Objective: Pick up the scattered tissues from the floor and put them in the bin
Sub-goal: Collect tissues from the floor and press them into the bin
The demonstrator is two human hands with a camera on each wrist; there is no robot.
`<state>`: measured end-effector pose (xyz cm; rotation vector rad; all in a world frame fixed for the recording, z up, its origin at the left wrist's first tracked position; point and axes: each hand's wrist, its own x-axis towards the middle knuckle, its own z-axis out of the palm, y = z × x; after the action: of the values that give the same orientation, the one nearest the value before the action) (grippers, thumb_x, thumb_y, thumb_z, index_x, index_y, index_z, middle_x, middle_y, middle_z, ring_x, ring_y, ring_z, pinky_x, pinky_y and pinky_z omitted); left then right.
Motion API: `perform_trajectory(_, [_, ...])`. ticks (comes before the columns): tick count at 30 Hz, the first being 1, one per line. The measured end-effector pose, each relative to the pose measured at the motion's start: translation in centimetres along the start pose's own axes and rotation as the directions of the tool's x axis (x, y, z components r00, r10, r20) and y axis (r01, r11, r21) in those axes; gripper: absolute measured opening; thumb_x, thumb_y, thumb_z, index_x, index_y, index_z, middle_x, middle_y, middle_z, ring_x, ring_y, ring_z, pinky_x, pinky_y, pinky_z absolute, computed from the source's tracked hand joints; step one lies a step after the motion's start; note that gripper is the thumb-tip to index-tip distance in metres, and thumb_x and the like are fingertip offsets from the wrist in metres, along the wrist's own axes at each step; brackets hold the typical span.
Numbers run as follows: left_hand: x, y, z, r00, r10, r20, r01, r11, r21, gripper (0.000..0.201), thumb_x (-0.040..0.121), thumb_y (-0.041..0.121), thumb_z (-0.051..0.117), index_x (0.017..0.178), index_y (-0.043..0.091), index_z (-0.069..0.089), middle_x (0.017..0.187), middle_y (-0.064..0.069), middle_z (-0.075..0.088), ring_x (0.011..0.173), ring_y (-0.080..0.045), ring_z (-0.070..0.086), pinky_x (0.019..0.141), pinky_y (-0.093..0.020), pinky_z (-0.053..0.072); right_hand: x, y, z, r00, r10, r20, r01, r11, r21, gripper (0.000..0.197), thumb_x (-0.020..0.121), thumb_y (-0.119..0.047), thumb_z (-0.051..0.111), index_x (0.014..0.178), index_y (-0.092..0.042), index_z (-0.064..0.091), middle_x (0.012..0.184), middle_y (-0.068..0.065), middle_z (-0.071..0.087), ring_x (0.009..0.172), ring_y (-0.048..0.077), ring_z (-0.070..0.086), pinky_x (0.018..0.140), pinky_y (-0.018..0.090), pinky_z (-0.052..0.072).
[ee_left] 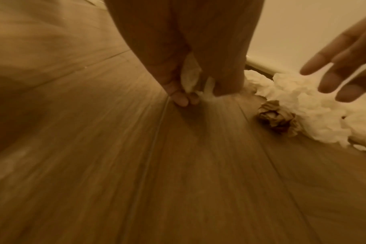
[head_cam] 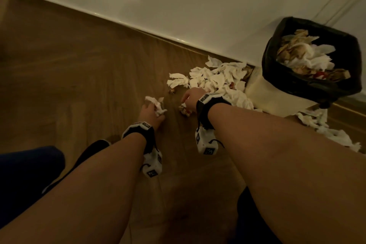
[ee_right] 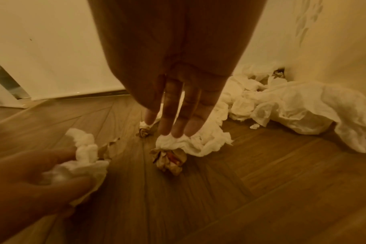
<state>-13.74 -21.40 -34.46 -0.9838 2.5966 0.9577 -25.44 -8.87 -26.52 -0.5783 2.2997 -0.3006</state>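
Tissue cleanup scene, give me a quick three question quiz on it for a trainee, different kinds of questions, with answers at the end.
1. True or false: the left hand grips a white tissue.
2. Multiple choice: what lies on the floor just under the right hand fingertips? A) a crumpled brown and white wad B) a red cup C) a spoon
3. Fill in: the bin is lined with a ___ bag.

Key: 1 true. 2 A. 3 black.
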Motion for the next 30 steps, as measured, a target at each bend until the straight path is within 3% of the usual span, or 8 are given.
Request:
perform_trajectory(3, [-0.4, 0.1, -0.3, 0.993, -0.025, -0.114, 0.024, 1.0, -0.009, 0.061, 0.089, 0.03, 0.058, 0.136, -0.002, 0.037, 0.142, -0.022, 0.032, 0.126, -0.037, 0.04, 0.101, -0.038, 0.036, 0.2, -0.7, 1.3, 0.984, -0.014, 0.178, 0.033, 0.994, -0.106, 0.031, 0.091, -0.015, 0.053, 0.121, -0.015, 0.063, 0.129, 0.007, 0.058, 0.114, 0.028, 0.056, 0.097, 0.035, 0.047])
perform_trajectory(7, [-0.1, 0.2, -0.5, 0.995, -0.03, -0.093, 0.035, 0.998, 0.044, 0.054, 0.093, 0.034, 0.049, 0.133, -0.002, 0.042, 0.139, -0.018, 0.039, 0.126, -0.032, 0.039, 0.103, -0.034, 0.034, 0.8, -0.7, 2.8, 0.988, 0.043, 0.147, 0.002, 0.957, -0.29, 0.051, 0.093, -0.023, 0.054, 0.141, -0.02, 0.04, 0.146, 0.004, 0.034, 0.131, 0.032, 0.039, 0.105, 0.042, 0.04])
perform_trajectory(12, [-0.9, 1.5, 0.0, 0.991, -0.079, -0.105, 0.055, 0.975, -0.215, 0.057, 0.093, 0.022, 0.046, 0.145, 0.021, 0.022, 0.122, -0.016, 0.059, 0.102, -0.036, 0.059, 0.075, -0.033, 0.044, 1.3, -0.5, 3.5, 0.956, 0.216, 0.197, -0.138, 0.927, -0.349, 0.073, 0.096, -0.04, 0.045, 0.151, -0.017, 0.002, 0.158, 0.007, 0.003, 0.142, 0.035, 0.018, 0.102, 0.047, 0.037])
perform_trajectory(14, [-1.2, 1.8, 0.0, 0.994, -0.03, -0.106, 0.0, 0.961, -0.276, 0.06, 0.092, 0.013, 0.045, 0.144, 0.033, 0.024, 0.129, -0.008, 0.054, 0.102, -0.028, 0.059, 0.077, -0.029, 0.045, 1.1, -0.4, 3.7, 0.977, 0.166, 0.13, -0.103, 0.914, -0.392, 0.063, 0.099, -0.034, 0.039, 0.149, -0.008, 0.011, 0.157, 0.01, 0.007, 0.142, 0.034, 0.017, 0.109, 0.043, 0.028])
perform_trajectory(16, [-1.2, 1.9, -0.2, 0.996, 0.002, -0.089, -0.018, 0.983, -0.182, 0.049, 0.09, 0.007, 0.044, 0.135, 0.025, 0.042, 0.137, -0.007, 0.045, 0.11, -0.027, 0.054, 0.085, -0.032, 0.044, 1.0, -0.5, 3.7, 0.985, 0.134, 0.108, -0.074, 0.895, -0.439, 0.057, 0.101, -0.033, 0.031, 0.149, -0.007, 0.012, 0.157, 0.011, 0.006, 0.144, 0.03, 0.012, 0.116, 0.037, 0.012])
perform_trajectory(19, [-1.4, 1.8, -0.7, 0.995, 0.023, -0.094, -0.028, 0.998, -0.05, 0.025, 0.09, 0.008, 0.047, 0.11, 0.007, 0.063, 0.131, -0.012, 0.044, 0.112, -0.029, 0.05, 0.093, -0.03, 0.04, 1.3, -0.1, 3.9, 0.954, 0.275, 0.119, -0.227, 0.923, -0.309, 0.066, 0.099, -0.036, 0.039, 0.15, -0.013, 0.006, 0.157, 0.012, 0.003, 0.144, 0.034, 0.01, 0.113, 0.047, 0.023])
perform_trajectory(23, [-2.2, 1.0, -0.8, 0.994, 0.081, -0.072, -0.08, 0.997, 0.025, 0.022, 0.092, 0.008, 0.049, 0.103, 0.004, 0.067, 0.12, -0.014, 0.056, 0.112, -0.027, 0.05, 0.095, -0.028, 0.037, 0.6, 0.9, 3.9, 0.973, 0.233, -0.005, -0.233, 0.971, -0.048, 0.06, 0.091, -0.016, 0.055, 0.143, 0.001, 0.029, 0.152, 0.021, 0.019, 0.139, 0.038, 0.023, 0.111, 0.044, 0.025])
perform_trajectory(30, [-3.9, 0.0, -0.2, 0.993, -0.115, -0.032, 0.111, 0.99, -0.092, 0.031, 0.09, 0.037, 0.058, 0.111, 0.014, 0.059, 0.11, -0.008, 0.064, 0.1, -0.024, 0.061, 0.075, -0.029, 0.047, 0.6, 0.7, 3.1, 0.942, 0.314, 0.121, -0.238, 0.875, -0.421, 0.064, 0.093, -0.049, 0.047, 0.146, -0.022, 0.026, 0.151, 0.011, 0.028, 0.134, 0.037, 0.034, 0.101, 0.057, 0.037])
